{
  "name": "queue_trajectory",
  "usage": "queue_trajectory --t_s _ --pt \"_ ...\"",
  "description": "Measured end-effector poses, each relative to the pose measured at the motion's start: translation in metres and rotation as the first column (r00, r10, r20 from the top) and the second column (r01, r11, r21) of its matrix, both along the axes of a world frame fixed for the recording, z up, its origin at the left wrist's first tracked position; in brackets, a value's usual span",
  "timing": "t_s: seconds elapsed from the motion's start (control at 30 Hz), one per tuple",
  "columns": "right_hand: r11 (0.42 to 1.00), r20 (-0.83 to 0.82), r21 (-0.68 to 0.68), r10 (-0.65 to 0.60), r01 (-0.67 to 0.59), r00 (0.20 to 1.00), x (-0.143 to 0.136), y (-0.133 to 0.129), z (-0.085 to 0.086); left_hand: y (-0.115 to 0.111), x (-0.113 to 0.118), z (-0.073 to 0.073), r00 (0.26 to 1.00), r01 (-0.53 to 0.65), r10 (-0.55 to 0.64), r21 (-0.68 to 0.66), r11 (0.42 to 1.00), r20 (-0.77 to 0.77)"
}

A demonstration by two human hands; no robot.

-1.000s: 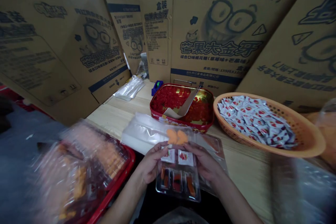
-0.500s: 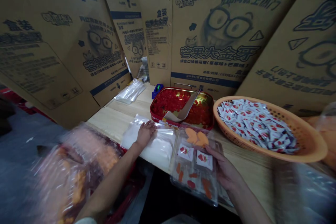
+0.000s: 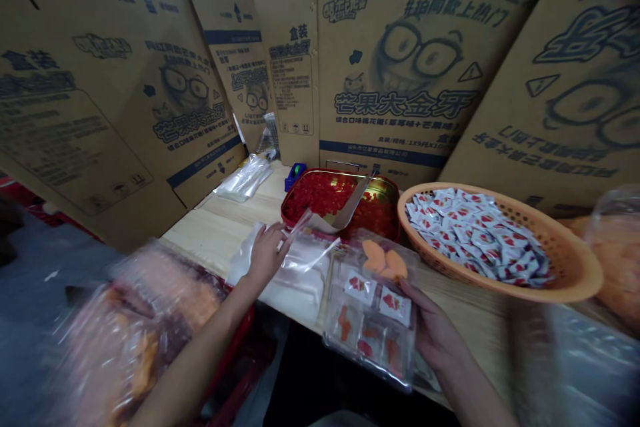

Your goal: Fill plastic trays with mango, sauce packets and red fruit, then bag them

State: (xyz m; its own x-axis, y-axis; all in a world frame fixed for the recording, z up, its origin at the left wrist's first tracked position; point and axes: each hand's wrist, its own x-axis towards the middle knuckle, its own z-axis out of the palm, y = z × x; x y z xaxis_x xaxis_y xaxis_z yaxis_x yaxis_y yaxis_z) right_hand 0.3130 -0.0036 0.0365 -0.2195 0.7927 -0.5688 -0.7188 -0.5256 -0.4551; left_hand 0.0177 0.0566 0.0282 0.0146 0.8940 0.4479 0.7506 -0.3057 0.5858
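My left hand [image 3: 267, 253] pinches the upper edge of a clear plastic bag [image 3: 320, 250], raising its mouth off a stack of flat bags [image 3: 295, 297] on the table. A clear compartmented tray [image 3: 335, 345] is gripped at its right side by my right hand [image 3: 429, 323], thumb over the rim. In the tray lie orange leaf-shaped pieces [image 3: 384, 260], two white sachets with a red print [image 3: 360, 285], and small red and orange pieces in the near compartments. Its near edge juts past the table edge. My right fingers are partly hidden beneath the tray.
Behind the bags stands a red tin [image 3: 285, 212] of red bits, a scoop [image 3: 353, 203] resting in it. An orange basket [image 3: 575, 280] of sachets is on the right. Large cartons [image 3: 400, 80] wall the back. Filled clear packs [image 3: 165, 307] lie at left; a blue tape dispenser [image 3: 294, 178] sits behind.
My left hand has gone from lying on the bags to pinching the top one, whose edge is now lifted. My right hand still holds the tray, tilted slightly differently.
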Motion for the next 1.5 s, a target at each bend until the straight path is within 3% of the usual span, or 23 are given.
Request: queue_trajectory --t_s 0.13,0.23,0.33,0.4,0.5,0.57,0.63,0.7,0.73,0.8,0.87,0.93,1.03,1.17,1.3,1.5 --pt "0.998 -0.039 0.061 0.009 -0.007 0.999 -0.009 -0.002 0.011 -0.018 0.025 0.024 0.989 0.005 0.000 -0.038 0.999 0.145" --pt "0.989 -0.002 0.146 -0.033 0.033 0.999 -0.022 0.001 0.017 -0.033 0.046 0.024 0.960 0.043 -0.015 -0.095 0.995 0.281" --pt "0.982 0.006 0.187 0.030 -0.031 1.000 -0.032 0.007 0.013 -0.048 0.062 0.018 0.895 0.099 -0.014 -0.168 0.981 0.446" --pt "0.973 -0.007 0.218 0.075 -0.072 0.997 -0.036 0.009 0.009 -0.058 0.069 0.013 0.769 0.173 0.023 -0.243 0.954 0.639" --pt "0.968 -0.032 0.235 0.095 -0.085 0.995 -0.038 0.009 0.007 -0.071 0.070 0.010 0.420 0.330 0.127 -0.282 0.901 0.898" --pt "0.974 -0.047 0.190 0.134 -0.123 0.990 -0.039 0.006 0.008 -0.075 0.067 0.010 0.191 0.456 0.203 -0.270 0.848 0.960" --pt "0.977 -0.050 0.135 0.172 -0.164 0.984 -0.040 0.003 0.008 -0.077 0.062 0.008 0.057 0.611 0.310 -0.279 0.741 0.949" --pt "0.975 -0.041 0.111 0.199 -0.194 0.979 -0.039 0.000 0.006 -0.077 0.058 0.004 0.110 0.678 0.382 -0.350 0.646 0.918" --pt "0.974 -0.032 0.113 0.203 -0.198 0.979 -0.037 -0.002 0.004 -0.077 0.057 0.001 0.173 0.661 0.388 -0.399 0.636 0.905" --pt "0.977 0.001 0.109 0.185 -0.184 0.983 -0.032 -0.003 -0.001 -0.077 0.055 -0.005 0.290 0.557 0.369 -0.469 0.686 0.883" --pt "0.988 0.043 0.087 0.121 -0.125 0.992 -0.022 -0.001 -0.004 -0.078 0.052 -0.009 0.352 0.457 0.346 -0.482 0.747 0.870" --pt "0.996 0.064 0.080 0.035 -0.040 0.997 -0.011 0.005 -0.002 -0.078 0.050 -0.010 0.399 0.405 0.332 -0.490 0.772 0.854" --pt "0.983 0.051 0.125 -0.139 0.132 0.989 0.001 0.022 0.011 -0.079 0.051 -0.009 0.475 0.361 0.311 -0.505 0.784 0.823" --pt "0.885 0.008 0.239 -0.414 0.400 0.910 -0.003 0.047 0.043 -0.079 0.061 -0.004 0.560 0.301 0.265 -0.490 0.818 0.785" --pt "0.809 -0.061 0.396 -0.449 0.435 0.891 -0.022 0.061 0.063 -0.081 0.070 0.001 0.650 0.261 0.205 -0.468 0.844 0.732" --pt "0.788 -0.087 0.466 -0.412 0.402 0.907 -0.038 0.063 0.051 -0.086 0.069 0.006 0.652 0.300 0.188 -0.479 0.825 0.734"
